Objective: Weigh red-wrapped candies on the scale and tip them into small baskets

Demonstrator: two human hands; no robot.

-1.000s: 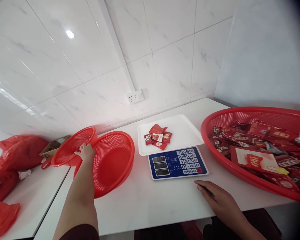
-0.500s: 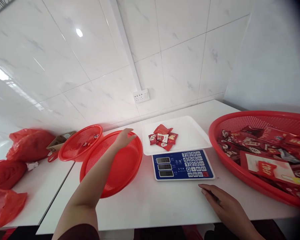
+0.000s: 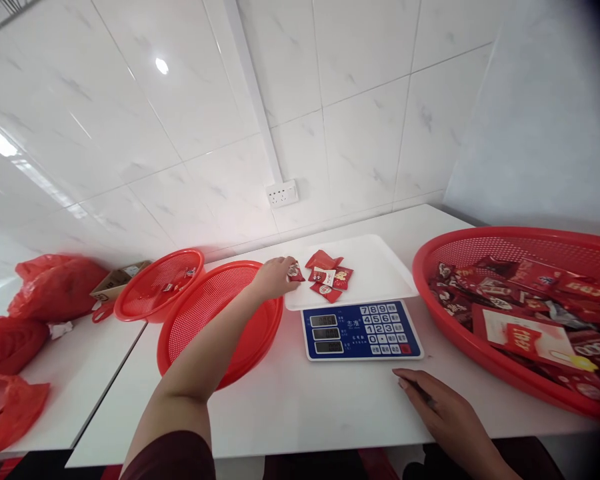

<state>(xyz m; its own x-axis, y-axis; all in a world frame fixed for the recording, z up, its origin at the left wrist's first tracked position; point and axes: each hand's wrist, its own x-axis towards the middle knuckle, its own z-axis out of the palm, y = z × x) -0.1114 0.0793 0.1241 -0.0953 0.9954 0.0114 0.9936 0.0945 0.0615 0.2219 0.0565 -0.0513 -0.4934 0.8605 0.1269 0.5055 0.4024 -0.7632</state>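
Observation:
My left hand [image 3: 274, 279] reaches over the basket's right side to the left edge of the scale's white tray [image 3: 375, 263]. Its fingers are closed on a small dark red snack packet [image 3: 295, 272]. Several other red snack packets [image 3: 326, 276] lie in a loose pile on the tray, just right of those fingertips. In front of the tray is the scale's blue keypad panel [image 3: 363, 331], with lit displays. My right hand [image 3: 447, 407] rests on the table below the panel's right corner, fingers extended and thumb slightly apart; I see nothing held in it.
A large red basket [image 3: 460, 357] of assorted red packets stands at right. Beneath my left forearm is a red basket [image 3: 275, 333]; behind it, another red basket [image 3: 125, 308] holds a few small packets. Red plastic bags [image 3: 55, 283] and a cardboard box [image 3: 113, 287] lie at left.
My left hand has moved right, from above the red basket to the tray's left edge, and has closed on the leftmost small packet. My right hand stays nearly in place.

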